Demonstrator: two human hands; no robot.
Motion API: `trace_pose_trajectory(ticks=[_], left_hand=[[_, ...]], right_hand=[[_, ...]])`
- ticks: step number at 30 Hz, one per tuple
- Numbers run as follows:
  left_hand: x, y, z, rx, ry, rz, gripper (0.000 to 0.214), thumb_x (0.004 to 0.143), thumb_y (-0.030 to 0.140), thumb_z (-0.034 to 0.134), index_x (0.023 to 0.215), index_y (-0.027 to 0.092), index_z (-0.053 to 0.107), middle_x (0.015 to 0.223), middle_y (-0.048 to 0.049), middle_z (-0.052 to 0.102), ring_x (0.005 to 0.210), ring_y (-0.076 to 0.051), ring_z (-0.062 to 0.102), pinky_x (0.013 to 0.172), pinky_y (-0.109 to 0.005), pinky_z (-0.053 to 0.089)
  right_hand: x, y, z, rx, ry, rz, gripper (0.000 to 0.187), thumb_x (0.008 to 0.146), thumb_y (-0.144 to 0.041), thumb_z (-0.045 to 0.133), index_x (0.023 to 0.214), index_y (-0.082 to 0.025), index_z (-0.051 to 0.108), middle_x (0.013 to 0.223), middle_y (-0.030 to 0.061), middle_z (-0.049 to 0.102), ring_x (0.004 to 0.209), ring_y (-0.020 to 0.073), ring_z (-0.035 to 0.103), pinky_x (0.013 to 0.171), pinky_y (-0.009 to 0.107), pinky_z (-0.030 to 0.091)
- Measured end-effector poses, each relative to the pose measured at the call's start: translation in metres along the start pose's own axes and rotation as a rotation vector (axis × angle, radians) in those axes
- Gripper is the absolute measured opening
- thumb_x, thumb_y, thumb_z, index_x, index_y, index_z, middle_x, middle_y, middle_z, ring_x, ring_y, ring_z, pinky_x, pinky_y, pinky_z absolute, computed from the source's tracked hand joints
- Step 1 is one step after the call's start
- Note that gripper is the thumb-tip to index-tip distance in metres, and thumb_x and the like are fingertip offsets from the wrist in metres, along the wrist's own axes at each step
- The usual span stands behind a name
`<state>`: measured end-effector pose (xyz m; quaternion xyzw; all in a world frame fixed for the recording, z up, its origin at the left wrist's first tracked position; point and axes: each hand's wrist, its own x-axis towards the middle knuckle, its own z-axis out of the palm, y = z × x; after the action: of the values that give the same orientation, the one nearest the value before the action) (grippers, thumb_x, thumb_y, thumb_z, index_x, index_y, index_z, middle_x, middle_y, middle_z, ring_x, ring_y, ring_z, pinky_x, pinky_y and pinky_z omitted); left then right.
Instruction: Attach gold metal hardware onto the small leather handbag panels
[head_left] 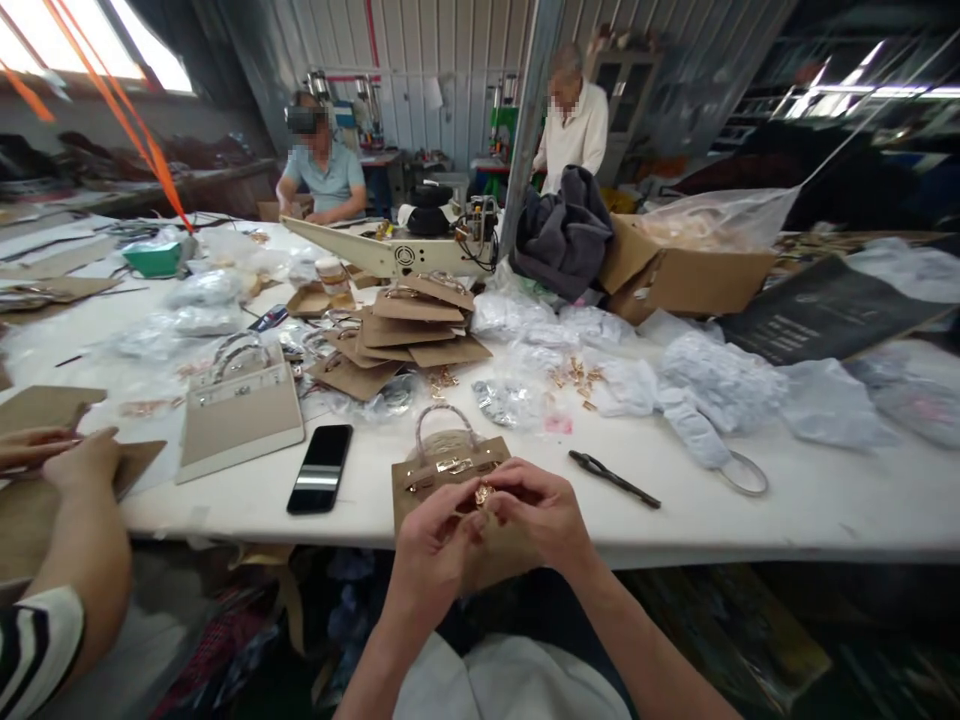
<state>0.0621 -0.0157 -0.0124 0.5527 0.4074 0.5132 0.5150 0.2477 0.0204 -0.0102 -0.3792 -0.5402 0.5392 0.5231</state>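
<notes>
Both of my hands meet over a brown handbag panel (409, 490) that lies at the table's front edge, its handle (450, 410) pointing away from me. My left hand (439, 535) and my right hand (540, 510) pinch a small gold metal fitting (484, 494) between their fingertips. The fitting's exact kind is too small to make out. Behind my fingers, a gold clasp plate (454, 465) sits on the panel's upper part. My hands hide much of the panel's middle.
A black phone (320, 470) lies to the left, dark pliers (613, 479) to the right. Beyond are stacked brown panels (412, 330), loose gold fittings (577, 375), plastic bags (720, 380) and a cardboard box (682, 280). At far left a co-worker's arm (82, 520) reaches over brown pieces.
</notes>
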Motion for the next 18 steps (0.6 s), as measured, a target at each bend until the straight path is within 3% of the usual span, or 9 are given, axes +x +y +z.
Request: trace_pose_trajectory(ticks=[5, 9, 13, 18], left_hand=[[-0.008, -0.001, -0.001, 0.051, 0.101, 0.019, 0.024, 0.105, 0.032, 0.072, 0.124, 0.024, 0.082, 0.100, -0.0051, 0.079, 0.076, -0.014, 0.070, 0.069, -0.024, 0.060], [-0.012, 0.001, -0.004, 0.081, 0.121, 0.045, 0.019, 0.103, 0.031, 0.073, 0.117, 0.023, 0.082, 0.104, -0.0058, 0.080, 0.087, -0.017, 0.075, 0.079, -0.027, 0.063], [-0.012, 0.005, -0.004, 0.096, 0.127, 0.077, 0.018, 0.103, 0.028, 0.073, 0.118, 0.023, 0.081, 0.110, -0.0070, 0.080, 0.099, -0.021, 0.077, 0.088, -0.030, 0.063], [-0.010, 0.006, -0.001, 0.183, 0.161, 0.180, 0.015, 0.103, 0.022, 0.072, 0.115, 0.025, 0.081, 0.109, -0.0045, 0.080, 0.099, -0.018, 0.077, 0.088, -0.027, 0.063]], right_hand=[[-0.009, 0.009, 0.013, 0.099, 0.025, 0.105, 0.026, 0.082, -0.038, 0.098, 0.097, -0.021, 0.087, 0.088, 0.0039, 0.075, 0.066, 0.0149, 0.068, 0.058, 0.025, 0.059], [-0.015, 0.008, 0.017, 0.088, 0.077, 0.128, 0.040, 0.078, -0.035, 0.101, 0.112, -0.024, 0.083, 0.084, 0.0019, 0.077, 0.067, 0.0176, 0.072, 0.061, 0.027, 0.063], [-0.021, -0.005, 0.014, -0.116, 0.008, -0.047, 0.014, 0.094, -0.032, 0.088, 0.106, -0.025, 0.087, 0.096, 0.0065, 0.082, 0.080, 0.0212, 0.078, 0.072, 0.031, 0.067], [-0.024, -0.020, 0.006, -0.392, -0.030, -0.286, 0.022, 0.102, -0.020, 0.077, 0.117, -0.032, 0.088, 0.109, 0.0061, 0.083, 0.095, 0.0214, 0.079, 0.082, 0.031, 0.066]])
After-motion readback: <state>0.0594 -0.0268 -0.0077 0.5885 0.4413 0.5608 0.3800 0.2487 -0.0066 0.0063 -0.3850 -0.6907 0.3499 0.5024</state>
